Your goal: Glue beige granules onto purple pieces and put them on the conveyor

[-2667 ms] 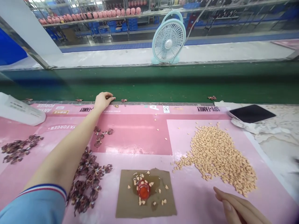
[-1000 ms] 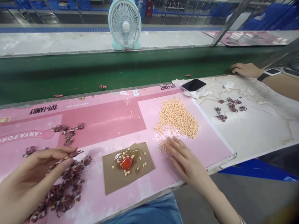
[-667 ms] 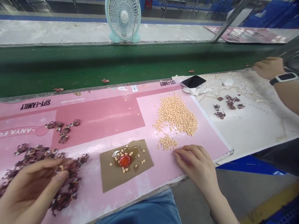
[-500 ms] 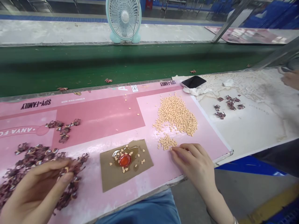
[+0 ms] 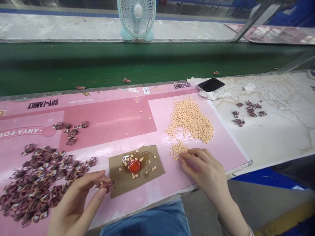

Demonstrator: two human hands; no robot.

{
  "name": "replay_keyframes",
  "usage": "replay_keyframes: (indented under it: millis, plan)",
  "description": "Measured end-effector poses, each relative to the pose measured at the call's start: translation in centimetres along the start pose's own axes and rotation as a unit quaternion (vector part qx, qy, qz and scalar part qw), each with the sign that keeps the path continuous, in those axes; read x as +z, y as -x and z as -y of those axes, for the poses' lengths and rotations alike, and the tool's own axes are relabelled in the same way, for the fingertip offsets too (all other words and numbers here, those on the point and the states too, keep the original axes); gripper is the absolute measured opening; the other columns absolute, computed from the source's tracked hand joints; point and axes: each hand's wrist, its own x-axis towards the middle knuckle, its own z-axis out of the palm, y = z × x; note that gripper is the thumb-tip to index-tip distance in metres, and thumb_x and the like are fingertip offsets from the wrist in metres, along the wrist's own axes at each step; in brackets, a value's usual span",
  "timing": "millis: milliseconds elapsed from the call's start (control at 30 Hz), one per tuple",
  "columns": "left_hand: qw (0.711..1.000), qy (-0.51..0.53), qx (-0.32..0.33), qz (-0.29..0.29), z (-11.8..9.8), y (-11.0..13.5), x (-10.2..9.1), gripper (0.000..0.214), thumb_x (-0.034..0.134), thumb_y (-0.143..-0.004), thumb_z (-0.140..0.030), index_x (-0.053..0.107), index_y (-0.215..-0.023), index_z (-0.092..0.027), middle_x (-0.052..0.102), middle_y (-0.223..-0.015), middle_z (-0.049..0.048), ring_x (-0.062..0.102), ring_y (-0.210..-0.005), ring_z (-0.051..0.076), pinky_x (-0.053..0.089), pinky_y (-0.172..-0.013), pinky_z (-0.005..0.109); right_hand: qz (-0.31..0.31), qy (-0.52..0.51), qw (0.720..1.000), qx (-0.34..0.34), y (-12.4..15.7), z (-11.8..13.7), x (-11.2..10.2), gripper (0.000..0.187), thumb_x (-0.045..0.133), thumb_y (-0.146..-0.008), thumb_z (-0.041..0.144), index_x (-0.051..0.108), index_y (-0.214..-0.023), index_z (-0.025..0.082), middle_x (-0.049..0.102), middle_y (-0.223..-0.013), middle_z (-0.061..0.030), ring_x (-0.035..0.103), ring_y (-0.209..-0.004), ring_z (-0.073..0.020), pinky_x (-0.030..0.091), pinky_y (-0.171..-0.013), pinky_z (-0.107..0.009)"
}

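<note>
The left hand (image 5: 76,205) and right hand (image 5: 204,172) are well apart, with a brown cardboard square (image 5: 128,186) between them. We record the left thumb and fingers (image 5: 99,193) pinched on a small dark-maroon cluster (image 5: 106,184), just over the cardboard's left edge; its long axis cannot be made out. A large heap of dark-maroon clusters with pale bands (image 5: 41,186) lies further left, on a pink printed plastic mat (image 5: 226,144).

The right fingers (image 5: 188,158), loosely curled, touch a small pile of pale peach heart-shaped pieces (image 5: 177,150). Whether they grip any piece we cannot tell. This pile lies just ahead of the right hand, beside the long peach heap (image 5: 192,119), which runs away from us. On the cardboard, a red bottle cap (image 5: 135,166) sits in an amber puddle, nearer the left fingertips than the right.
</note>
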Motion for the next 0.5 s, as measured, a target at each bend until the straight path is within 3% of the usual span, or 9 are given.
replay_keyframes:
  millis: [167,367,500]
  plan:
    - [1.000,-0.023,-0.004,0.021,0.4,0.4,-0.4,0.020,0.067,-0.089,-0.036,0.075,-0.105,-0.045,0.076,-0.092,-0.0010,0.078,-0.085,0.028,0.072,-0.081,0.042,-0.006,0.020,0.999,-0.026,-0.4,0.7,0.0,0.022,0.057,-0.100,0.019,0.074,-0.086,0.022,0.073,-0.080,-0.0003,0.065,-0.071,-0.0130,0.050,-0.061,-0.025]
    - [0.999,-0.002,0.034,0.042,0.5,0.3,0.2,0.014,0.069,-0.090,-0.037,0.077,-0.100,-0.045,0.076,-0.095,-0.0003,0.076,-0.085,0.026,0.070,-0.078,0.039,0.003,0.032,0.998,-0.047,-0.8,0.9,0.3,0.024,0.054,-0.100,0.015,0.070,-0.082,0.021,0.072,-0.079,-0.0002,0.065,-0.069,-0.0128,0.049,-0.060,-0.026]
    - [0.994,0.022,0.061,0.092,0.2,0.4,1.6,0.009,0.072,-0.089,-0.040,0.080,-0.093,-0.041,0.076,-0.089,0.0032,0.073,-0.082,0.026,0.068,-0.071,0.038,-0.007,-0.056,0.998,-0.035,-1.1,1.4,-0.1,0.017,0.058,-0.098,0.016,0.068,-0.085,0.021,0.072,-0.083,-0.0019,0.069,-0.072,-0.0128,0.051,-0.059,-0.023]
